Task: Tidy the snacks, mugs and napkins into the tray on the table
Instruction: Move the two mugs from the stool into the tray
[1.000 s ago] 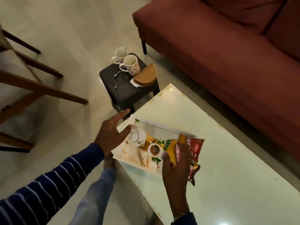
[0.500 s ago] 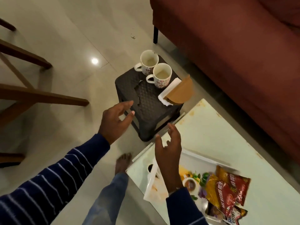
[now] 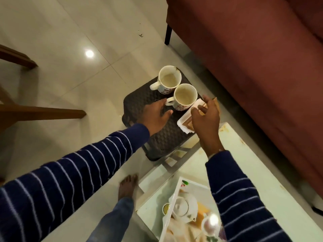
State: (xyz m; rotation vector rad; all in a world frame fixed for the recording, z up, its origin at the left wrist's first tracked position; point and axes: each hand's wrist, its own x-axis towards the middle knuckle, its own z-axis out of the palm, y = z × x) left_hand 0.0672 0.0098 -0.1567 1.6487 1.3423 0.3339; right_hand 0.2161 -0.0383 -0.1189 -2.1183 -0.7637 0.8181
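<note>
Left hand (image 3: 155, 116) spread beside the near mug (image 3: 185, 96) handle; right hand (image 3: 206, 116) open over napkins (image 3: 183, 123) (hook the handle squarely).

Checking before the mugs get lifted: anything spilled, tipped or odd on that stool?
No spill shows. Both mugs stand upright on the stool. One oddity: a small dark speck on the far mug's rim, too small to identify. The napkins overhang the stool's edge.
</note>
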